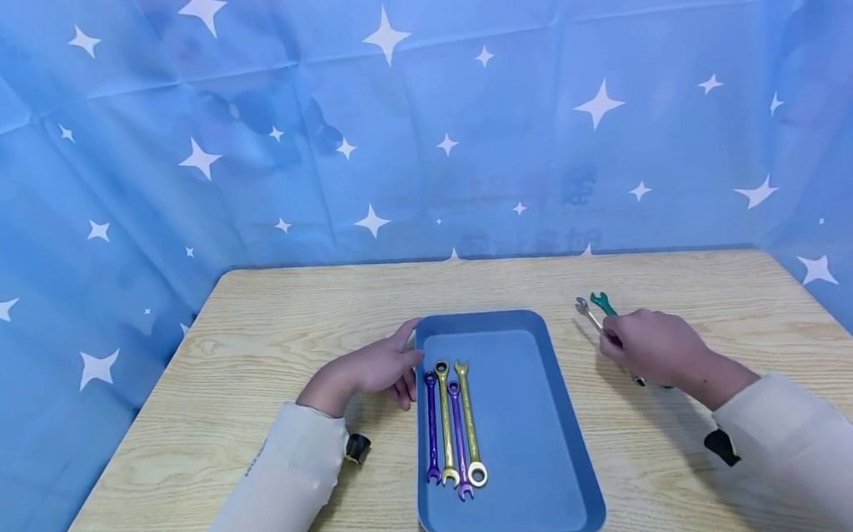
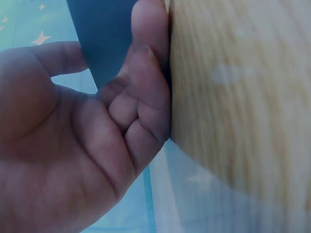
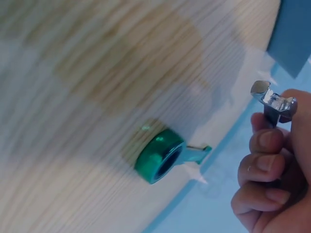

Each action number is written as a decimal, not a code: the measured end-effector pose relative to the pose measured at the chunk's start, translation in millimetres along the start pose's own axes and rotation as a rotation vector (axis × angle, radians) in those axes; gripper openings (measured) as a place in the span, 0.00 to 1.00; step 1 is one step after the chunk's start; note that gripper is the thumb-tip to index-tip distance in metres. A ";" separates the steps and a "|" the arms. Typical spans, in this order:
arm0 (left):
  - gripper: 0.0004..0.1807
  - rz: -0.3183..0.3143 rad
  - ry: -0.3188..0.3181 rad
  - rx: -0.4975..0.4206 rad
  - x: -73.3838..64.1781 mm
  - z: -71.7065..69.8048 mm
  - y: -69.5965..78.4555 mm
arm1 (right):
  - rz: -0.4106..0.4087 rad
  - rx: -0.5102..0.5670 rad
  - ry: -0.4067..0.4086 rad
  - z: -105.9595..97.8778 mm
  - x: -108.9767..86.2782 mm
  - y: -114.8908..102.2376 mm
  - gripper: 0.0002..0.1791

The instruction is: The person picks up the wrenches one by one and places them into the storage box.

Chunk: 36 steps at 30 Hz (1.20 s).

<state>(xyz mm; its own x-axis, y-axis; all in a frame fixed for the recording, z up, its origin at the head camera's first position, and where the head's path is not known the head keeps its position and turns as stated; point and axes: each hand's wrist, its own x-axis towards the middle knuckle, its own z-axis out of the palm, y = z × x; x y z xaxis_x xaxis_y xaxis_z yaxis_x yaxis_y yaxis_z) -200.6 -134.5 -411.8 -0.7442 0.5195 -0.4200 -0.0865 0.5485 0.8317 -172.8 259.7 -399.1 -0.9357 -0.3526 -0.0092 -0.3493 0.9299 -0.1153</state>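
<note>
My left grip (image 1: pixel 374 369) pinched the blue tray (image 1: pixel 529 425) at its edge, likely to steady the four wrenches (image 1: pixel 446 423) inside; my right grip (image 1: pixel 654 350) was clamped round a silver wrench (image 3: pixel 278 103), the green wrench (image 3: pixel 149 159) near it on the counter (image 1: pixel 275 353).

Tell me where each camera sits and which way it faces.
Head: on the head, facing forward and down at the blue tray; cream sleeves, left hand and right hand show.
Left wrist: on that wrist, facing that hand, the tray and wood-grain table.
Right wrist: on that wrist, facing that hand holding a silver wrench, a green wrench nearby.
Head and right wrist share both wrenches.
</note>
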 end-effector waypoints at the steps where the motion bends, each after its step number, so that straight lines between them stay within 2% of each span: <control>1: 0.38 -0.001 0.000 0.001 -0.2 0.1 0.1 | 0.001 0.005 0.001 -0.5 -0.4 -1.5 0.19; 18: 0.38 0.003 0.005 0.011 -1.2 0.5 0.3 | 0.016 0.138 0.040 -15.9 -5.4 -33.1 0.19; 36: 0.37 -0.002 0.000 -0.007 -0.7 0.5 2.0 | -0.055 0.263 0.099 -25.5 -11.1 -63.9 0.20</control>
<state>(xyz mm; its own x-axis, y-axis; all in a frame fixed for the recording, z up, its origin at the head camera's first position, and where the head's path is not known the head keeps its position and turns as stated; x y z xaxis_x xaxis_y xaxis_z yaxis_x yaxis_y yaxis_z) -199.9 -133.4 -409.9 -0.7436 0.5184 -0.4222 -0.0931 0.5451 0.8332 -141.4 206.9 -366.2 -0.9204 -0.3782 0.0994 -0.3872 0.8459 -0.3668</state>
